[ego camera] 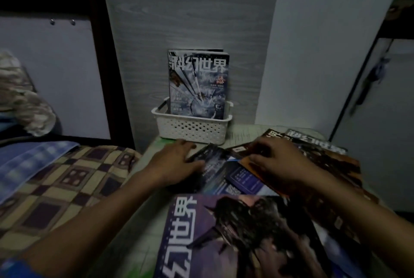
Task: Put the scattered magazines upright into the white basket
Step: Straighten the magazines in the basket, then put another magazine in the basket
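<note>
Magazines [253, 228] overlapping before basket [192, 129]

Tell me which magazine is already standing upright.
The blue-grey magazine in the white basket by the wall. It stands on end with its title at the top; the others lie flat on the table near the hands.

Magazines and white basket on the counter

Standing upright in the white perforated basket [192, 127] against the wall: one blue-grey magazine [199, 84], cover forward, bold white title at its top, with another magazine's edge just visible behind. Scattered flat and overlapping nearer the camera: a purple-covered magazine [242, 239] closest; a dark blue one [215, 165] just before the basket; an orange-brown one [331, 165] to the right; one more [318, 141] peeking out behind that, white title upside down.
</note>
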Motion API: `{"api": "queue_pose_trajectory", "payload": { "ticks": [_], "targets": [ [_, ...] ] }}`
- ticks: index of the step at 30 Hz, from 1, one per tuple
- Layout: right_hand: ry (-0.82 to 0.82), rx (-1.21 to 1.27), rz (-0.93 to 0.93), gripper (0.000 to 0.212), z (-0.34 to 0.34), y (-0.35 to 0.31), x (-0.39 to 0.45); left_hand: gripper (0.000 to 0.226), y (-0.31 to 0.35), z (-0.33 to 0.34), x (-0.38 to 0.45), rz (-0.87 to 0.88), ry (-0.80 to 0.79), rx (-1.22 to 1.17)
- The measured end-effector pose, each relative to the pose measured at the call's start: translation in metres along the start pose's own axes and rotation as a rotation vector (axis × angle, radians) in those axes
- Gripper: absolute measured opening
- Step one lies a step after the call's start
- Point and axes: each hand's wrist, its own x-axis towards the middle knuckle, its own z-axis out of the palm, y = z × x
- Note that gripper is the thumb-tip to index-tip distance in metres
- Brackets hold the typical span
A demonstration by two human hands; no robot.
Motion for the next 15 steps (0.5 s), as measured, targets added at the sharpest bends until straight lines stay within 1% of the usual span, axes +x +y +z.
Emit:
{"api": "queue_pose_trajectory", "payload": {
  "ticks": [2, 3, 4, 5, 7, 8, 10, 12, 13, 14, 15],
  "targets": [
    [-0.131, -0.078, -0.053, 0.023, -0.008, -0.003, -0.026, 0.055, 0.012, 0.005, -0.024, 0.04, -0.171, -0.026],
    [-0.176, -0.114, -0.078, 0.026, -0.012, -0.004, -0.035, 0.05, 0.017, 0.006, -0.033, 0.088, -0.199, -0.003],
    [-0.195, -0.152, -0.099, 0.029, -0.016, -0.005, -0.045, 0.048, 0.021, 0.007, -0.039, 0.128, -0.189, 0.022],
    [-0.188, -0.186, -0.118, 0.033, -0.02, -0.007, -0.052, 0.049, 0.024, 0.005, -0.045, 0.152, -0.17, 0.021],
    [-0.192, -0.244, -0.159, 0.048, -0.024, -0.011, -0.069, 0.064, 0.029, -0.001, -0.054, 0.157, -0.187, -0.003],
    [-0.231, -0.282, -0.192, 0.058, -0.022, -0.014, -0.076, 0.072, 0.03, -0.005, -0.058, 0.148, -0.215, -0.006],
    [-0.33, -0.371, -0.224, 0.078, -0.017, -0.017, -0.085, 0.077, 0.031, -0.011, -0.064, 0.094, -0.277, -0.024],
    [-0.38, -0.385, -0.162, 0.09, -0.014, -0.02, -0.086, 0.077, 0.035, -0.015, -0.066, 0.019, -0.32, -0.02],
    [-0.396, -0.338, -0.108, 0.091, -0.015, -0.022, -0.084, 0.076, 0.039, -0.016, -0.066, 0.005, -0.316, 0.007],
    [-0.421, -0.267, -0.049, 0.088, -0.015, -0.025, -0.082, 0.071, 0.044, -0.017, -0.066, 0.011, -0.278, 0.043],
    [-0.452, -0.205, -0.011, 0.079, -0.015, -0.028, -0.081, 0.061, 0.05, -0.019, -0.066, 0.039, -0.2, 0.078]
  ]
}}
